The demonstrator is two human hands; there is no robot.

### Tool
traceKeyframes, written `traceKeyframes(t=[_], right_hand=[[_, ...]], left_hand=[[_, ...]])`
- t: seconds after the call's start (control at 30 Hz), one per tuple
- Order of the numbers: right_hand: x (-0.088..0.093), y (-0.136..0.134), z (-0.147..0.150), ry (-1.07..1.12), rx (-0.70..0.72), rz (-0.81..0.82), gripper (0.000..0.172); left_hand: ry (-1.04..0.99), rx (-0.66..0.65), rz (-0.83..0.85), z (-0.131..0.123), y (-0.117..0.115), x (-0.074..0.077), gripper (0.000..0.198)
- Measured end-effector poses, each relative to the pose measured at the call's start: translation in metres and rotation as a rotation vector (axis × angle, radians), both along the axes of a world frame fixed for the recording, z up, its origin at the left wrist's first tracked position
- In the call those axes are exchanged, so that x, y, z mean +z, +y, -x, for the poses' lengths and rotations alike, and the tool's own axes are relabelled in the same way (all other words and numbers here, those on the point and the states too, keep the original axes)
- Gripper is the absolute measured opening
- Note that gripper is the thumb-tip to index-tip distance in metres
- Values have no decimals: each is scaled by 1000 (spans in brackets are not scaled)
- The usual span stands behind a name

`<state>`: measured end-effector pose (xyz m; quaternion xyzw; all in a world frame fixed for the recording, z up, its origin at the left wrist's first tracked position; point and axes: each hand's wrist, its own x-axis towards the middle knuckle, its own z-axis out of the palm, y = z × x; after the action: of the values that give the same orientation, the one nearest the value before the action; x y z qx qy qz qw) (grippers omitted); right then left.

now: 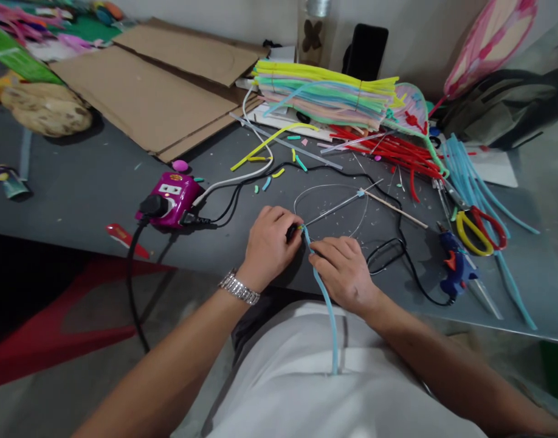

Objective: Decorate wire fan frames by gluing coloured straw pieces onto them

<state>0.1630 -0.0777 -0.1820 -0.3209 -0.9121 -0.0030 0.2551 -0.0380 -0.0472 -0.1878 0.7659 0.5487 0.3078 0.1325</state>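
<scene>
— What do the two hands hold at this moment?

— The left hand (270,243) has its grip pressed together on the top end of a blue strip (327,304), just where this strip meets a thin wire loop (366,210). The right hand (345,271) is just beside it, a little lower. Its grip pinches the same blue strip between the thumb and the fingers.

— Where does the blue strip lie?

— It begins between the two hands, at the near edge of the bench (78,194). From there it goes down past the edge and ends on the white clothing (306,377) of the person.

— And the wire loop?

— It lies flat on the bench, just behind the hands. A thin stick (395,208) lies at its right side; whether they touch, I cannot tell.

— What is around the hands?

— To the right of the right hand a black cable (400,234) curls on the bench. Further right is a blue glue gun (454,264), and behind it are scissors (479,231) with one yellow and one red handle. To the left of the left hand stands a purple power strip (169,198) with a black plug in it. Small cut pieces in yellow and green are scattered between the power strip and the loop.

— And at the back?

— There is a stack of coloured strips (324,91), with a bundle of red strips (388,149) just in front of it, and sheets of cardboard (169,85) to the left. A metal watch (239,288) sits on the left wrist.
</scene>
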Motion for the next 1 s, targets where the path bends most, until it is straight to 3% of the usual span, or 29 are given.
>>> traceKeyframes(t=[0.23,0.43,0.63,1.0], right_hand=[[0,1,1,25,7,13,18],[5,10,2,119,-16,137,24],[6,29,7,-112,-194,125,32],[5,36,10,-219,-188,102,31]], left_hand=[[3,10,7,0,0,0,9],[-8,9,27,0,1,2,9],[10,18,33,-1,2,2,8],[0,4,0,-1,1,0,9]])
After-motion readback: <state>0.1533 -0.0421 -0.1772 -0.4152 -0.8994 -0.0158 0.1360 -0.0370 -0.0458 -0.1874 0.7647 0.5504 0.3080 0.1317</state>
